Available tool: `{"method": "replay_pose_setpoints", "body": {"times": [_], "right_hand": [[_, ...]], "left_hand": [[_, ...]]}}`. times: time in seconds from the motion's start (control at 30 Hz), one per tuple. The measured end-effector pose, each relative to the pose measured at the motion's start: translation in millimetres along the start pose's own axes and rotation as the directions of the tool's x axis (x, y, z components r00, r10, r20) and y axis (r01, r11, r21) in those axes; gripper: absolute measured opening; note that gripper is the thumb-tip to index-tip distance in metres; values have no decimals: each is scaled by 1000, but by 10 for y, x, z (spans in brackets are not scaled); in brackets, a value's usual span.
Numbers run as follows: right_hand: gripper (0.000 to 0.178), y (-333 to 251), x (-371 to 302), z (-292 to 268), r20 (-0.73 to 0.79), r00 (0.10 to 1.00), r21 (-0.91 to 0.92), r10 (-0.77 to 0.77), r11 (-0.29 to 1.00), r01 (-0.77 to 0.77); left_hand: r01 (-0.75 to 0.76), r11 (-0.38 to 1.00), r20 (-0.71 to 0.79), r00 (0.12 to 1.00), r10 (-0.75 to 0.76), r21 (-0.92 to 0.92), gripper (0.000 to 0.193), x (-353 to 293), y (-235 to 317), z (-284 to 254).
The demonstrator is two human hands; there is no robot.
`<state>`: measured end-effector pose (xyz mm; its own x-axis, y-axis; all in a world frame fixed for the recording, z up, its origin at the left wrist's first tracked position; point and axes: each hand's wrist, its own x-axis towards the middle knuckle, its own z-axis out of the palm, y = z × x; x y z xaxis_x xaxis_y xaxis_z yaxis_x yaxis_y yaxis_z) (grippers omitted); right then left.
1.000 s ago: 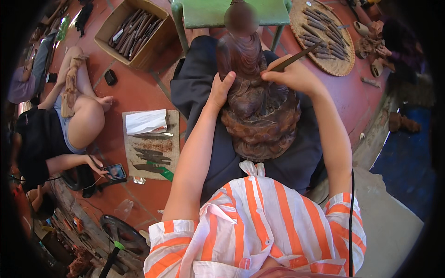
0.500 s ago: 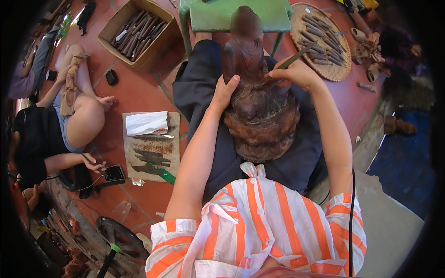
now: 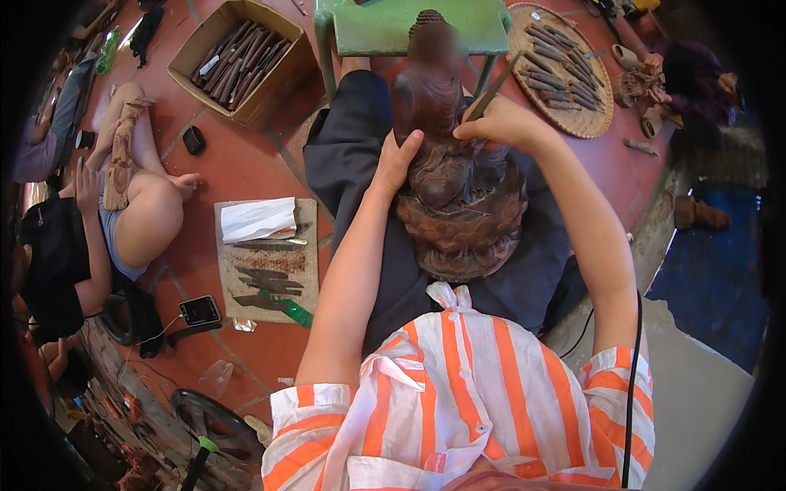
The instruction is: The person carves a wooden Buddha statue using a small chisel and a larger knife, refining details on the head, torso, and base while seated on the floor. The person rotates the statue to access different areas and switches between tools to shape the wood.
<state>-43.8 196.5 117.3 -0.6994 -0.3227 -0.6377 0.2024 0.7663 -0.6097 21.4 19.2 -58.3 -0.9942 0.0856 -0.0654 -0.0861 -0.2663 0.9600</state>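
A dark brown carved wooden statue (image 3: 434,176), a seated robed figure on a tiered base, stands between my legs. My left hand (image 3: 397,162) grips its side, thumb in front and the other fingers partly hidden behind. In my right hand (image 3: 509,124) is a slim, flat, grey-green carving tool (image 3: 496,87), its long end pointing up and away. The fingers pinch it close against the statue's front, where its working tip is hidden by the hand and the wood.
Beyond the statue stands a green stool (image 3: 409,29). A cardboard box (image 3: 266,106) of carving tools is far left, a round woven tray (image 3: 606,123) of more tools far right. Blades lie on a mat (image 3: 307,245) at left. Another person (image 3: 155,217) sits there with a wooden carving (image 3: 120,159).
My right hand has shifted slightly left and up along the statue, and the tool has swung more upright. My left hand stays put. The other person's hand has moved off the phone.
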Motion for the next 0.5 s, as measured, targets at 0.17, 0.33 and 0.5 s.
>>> {"method": "replay_pose_setpoints", "body": {"times": [0.17,0.33,0.5], "right_hand": [[27,174,53,-160,8,995,173,99,980,-99],[26,-129,-17,-28,16,995,20,97,995,-98],[26,125,49,-140,24,989,183,147,972,-149]], "left_hand": [[-18,999,-19,1000,19,28,76,0,29,43],[-41,999,-16,999,42,29,74,-5,36,9],[-52,997,-25,998,53,51,72,-5,76,54]]}}
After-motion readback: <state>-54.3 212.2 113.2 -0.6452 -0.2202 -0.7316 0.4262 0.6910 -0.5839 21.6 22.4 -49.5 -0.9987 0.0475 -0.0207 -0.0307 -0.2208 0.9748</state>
